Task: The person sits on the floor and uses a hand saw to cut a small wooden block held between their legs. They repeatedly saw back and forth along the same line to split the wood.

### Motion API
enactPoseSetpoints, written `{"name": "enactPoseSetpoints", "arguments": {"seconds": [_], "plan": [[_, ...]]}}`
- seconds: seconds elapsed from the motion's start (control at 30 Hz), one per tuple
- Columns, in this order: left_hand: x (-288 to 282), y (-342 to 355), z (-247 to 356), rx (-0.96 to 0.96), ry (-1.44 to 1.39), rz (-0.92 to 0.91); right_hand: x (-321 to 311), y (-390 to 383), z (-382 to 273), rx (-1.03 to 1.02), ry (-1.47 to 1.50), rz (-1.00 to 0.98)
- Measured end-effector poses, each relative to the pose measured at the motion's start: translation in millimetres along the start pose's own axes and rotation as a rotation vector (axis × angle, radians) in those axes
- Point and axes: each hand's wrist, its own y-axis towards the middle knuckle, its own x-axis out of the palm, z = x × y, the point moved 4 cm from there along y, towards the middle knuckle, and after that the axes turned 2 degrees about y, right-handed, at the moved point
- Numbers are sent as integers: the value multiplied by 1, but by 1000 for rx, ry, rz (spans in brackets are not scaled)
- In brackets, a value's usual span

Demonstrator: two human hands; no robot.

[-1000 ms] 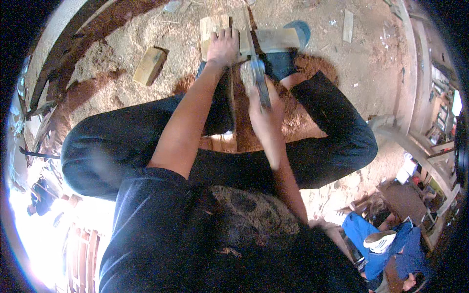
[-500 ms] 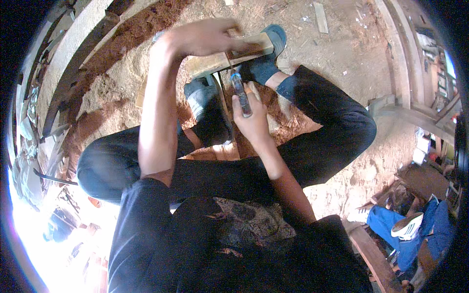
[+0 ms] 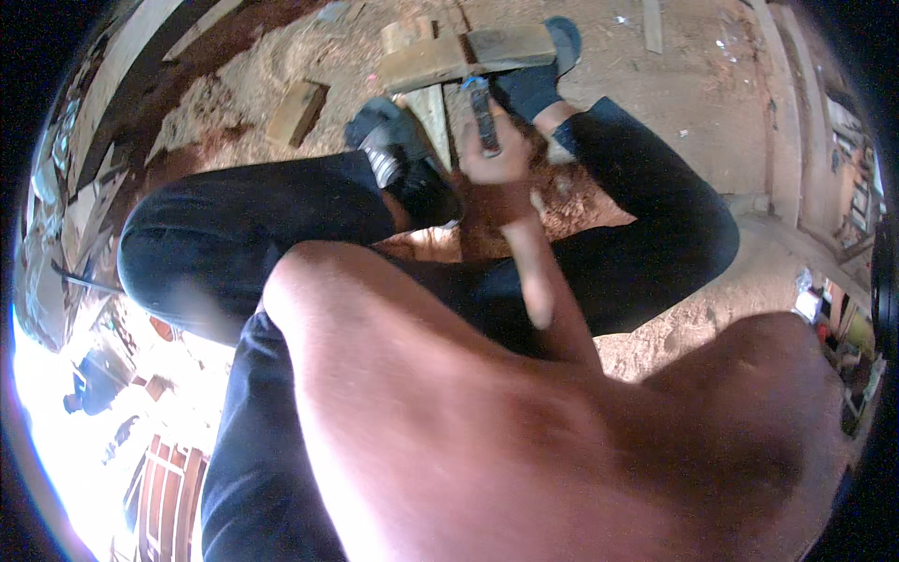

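My right hand (image 3: 496, 155) is wrapped round the dark handle (image 3: 484, 117) of a hand tool with a blue collar. Its narrow, rusty-brown blade (image 3: 466, 51) lies across a pale wooden block (image 3: 421, 66); I cannot tell the tool's exact kind. The block rests on the ground by my feet, its right end against my slippered right foot (image 3: 564, 45). Across the lower part of the view, my left forearm (image 3: 421, 375) is raised close to the camera. It is smeared by motion, and my left hand (image 3: 768, 375) shows no clear fingers at the right.
A short wood offcut (image 3: 298, 112) lies left of my left foot (image 3: 393, 155). A narrow wooden strip (image 3: 431, 117) runs between my feet. Another piece (image 3: 408, 36) sits behind the block. Long timbers (image 3: 140, 94) line the left, and a beam (image 3: 791, 112) the right.
My left hand has left the wooden block, and its forearm has swung back across my body to the right. My right hand keeps hold of the tool. The whole view has shifted.
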Motion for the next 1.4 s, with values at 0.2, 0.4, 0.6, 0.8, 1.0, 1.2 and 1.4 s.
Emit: {"name": "enactPoseSetpoints", "arguments": {"seconds": [0.2,0.4,0.6,0.8,1.0,1.2,1.4], "plan": [[-18,9,-7,-45,-19,71,-11,4,-7,84,-74,-13],[-108,-4,-28,-460,-25,244,-13,5,-20,171,-15,-56],[-151,-56,-278,-1164,88,239,-30,-20,-12,196,1,-60],[-86,-69,-455,-1354,489,838,-5,-2,-6,163,83,-59],[-74,-57,-484,-1371,533,1142,8,-17,17,58,9,-33],[-70,-51,-484,-1398,557,1252,17,30,-9,243,-24,-177],[-88,-42,-451,-1323,419,1302,5,-19,33,94,0,-146]]}}
